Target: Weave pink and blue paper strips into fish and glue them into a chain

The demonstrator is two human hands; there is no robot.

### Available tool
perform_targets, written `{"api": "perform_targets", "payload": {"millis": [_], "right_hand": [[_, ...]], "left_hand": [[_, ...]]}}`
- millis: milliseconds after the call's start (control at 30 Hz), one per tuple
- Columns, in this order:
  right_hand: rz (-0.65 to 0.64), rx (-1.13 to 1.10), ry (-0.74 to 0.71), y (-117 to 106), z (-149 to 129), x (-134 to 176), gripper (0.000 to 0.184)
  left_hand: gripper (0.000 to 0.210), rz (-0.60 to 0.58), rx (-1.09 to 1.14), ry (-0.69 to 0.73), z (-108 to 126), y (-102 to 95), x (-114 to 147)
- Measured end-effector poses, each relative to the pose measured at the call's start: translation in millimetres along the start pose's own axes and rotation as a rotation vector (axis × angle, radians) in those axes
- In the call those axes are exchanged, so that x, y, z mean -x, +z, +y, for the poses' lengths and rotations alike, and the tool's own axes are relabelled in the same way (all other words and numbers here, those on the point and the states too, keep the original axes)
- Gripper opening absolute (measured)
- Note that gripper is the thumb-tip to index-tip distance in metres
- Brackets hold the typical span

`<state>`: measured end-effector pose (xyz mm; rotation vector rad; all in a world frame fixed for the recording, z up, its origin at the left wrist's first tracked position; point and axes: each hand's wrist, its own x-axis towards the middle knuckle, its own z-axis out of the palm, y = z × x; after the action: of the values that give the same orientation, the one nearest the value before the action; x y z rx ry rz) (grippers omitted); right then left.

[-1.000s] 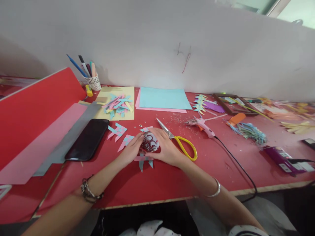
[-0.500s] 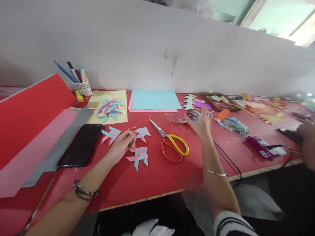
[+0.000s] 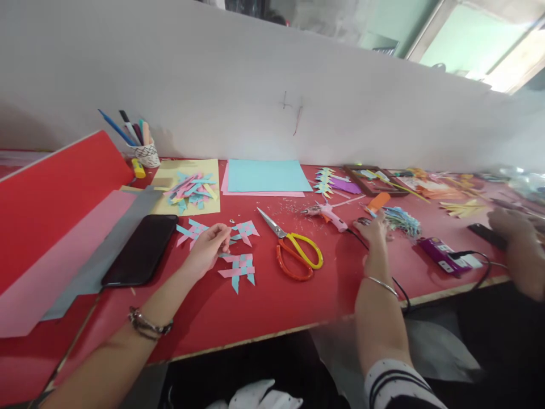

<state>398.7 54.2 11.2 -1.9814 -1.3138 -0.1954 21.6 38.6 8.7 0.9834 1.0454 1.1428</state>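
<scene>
Woven paper piece [image 3: 241, 267], pink and blue, flat on the bench [image 3: 272, 307], just nearer the wearer than the fingers of the left hand [image 3: 208, 247], which are curled closed, any small item within them not discernible; second piece [image 3: 246, 232] just right of those fingers, third piece [image 3: 192, 228] on their left, partly covered by the hand. Scissors [image 3: 313, 253], yellow and red handles, between the two hands; right hand [image 3: 375, 227], fingers pointing down over a dark item [image 3: 363, 221], grip unclear, with pink glue gun [image 3: 334, 218] near their left and pale fringed bundle [image 3: 403, 221] just right.
</scene>
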Motion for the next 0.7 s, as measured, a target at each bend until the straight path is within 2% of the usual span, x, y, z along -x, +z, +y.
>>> {"api": "perform_targets", "payload": {"millis": [67, 133, 233, 333, 500, 567, 633, 700], "right_hand": [[0.158, -0.015, 0.095, -0.1, -9.5, -2.4, 0.05], [0.272, -0.041, 0.126, 0.8, -22.5, -5.3, 0.037], [0.277, -0.119, 0.025, 8.0, -47.0, -5.8, 0.018], [0.167, -0.198, -0.134, 23.0, -74.0, 2.6, 0.012], [-0.122, -0.305, -0.403, 46.5, -110.5, 30.9, 0.017], [-0.222, -0.334, -0.492, 51.0, -119.4, 41.8, 0.019], [-0.292, -0.351, -0.554, 52.8, -124.9, 50.2, 0.02], [-0.341, -0.357, -0.595, 53.0, -127.8, 55.6, 0.022]], "left_hand": [[0.028, 0.048, 0.004, 0.047, 2.3, -2.0, -1.0], [0.027, 0.12, 0.0, 0.108, 4.9, -6.2, -3.1], [0.025, 0.24, -0.032, 0.202, 7.9, -14.8, -7.3], [0.02, 0.316, -0.107, 0.263, 8.1, -21.0, -11.1], [0.011, 0.336, -0.281, 0.322, 2.9, -21.7, -13.7], [0.007, 0.342, -0.348, 0.344, 0.5, -21.7, -14.2], [0.012, 0.345, -0.404, 0.357, -1.7, -23.4, -14.9], [0.018, 0.319, -0.585, 0.392, -4.3, -26.6, -16.4]]}}
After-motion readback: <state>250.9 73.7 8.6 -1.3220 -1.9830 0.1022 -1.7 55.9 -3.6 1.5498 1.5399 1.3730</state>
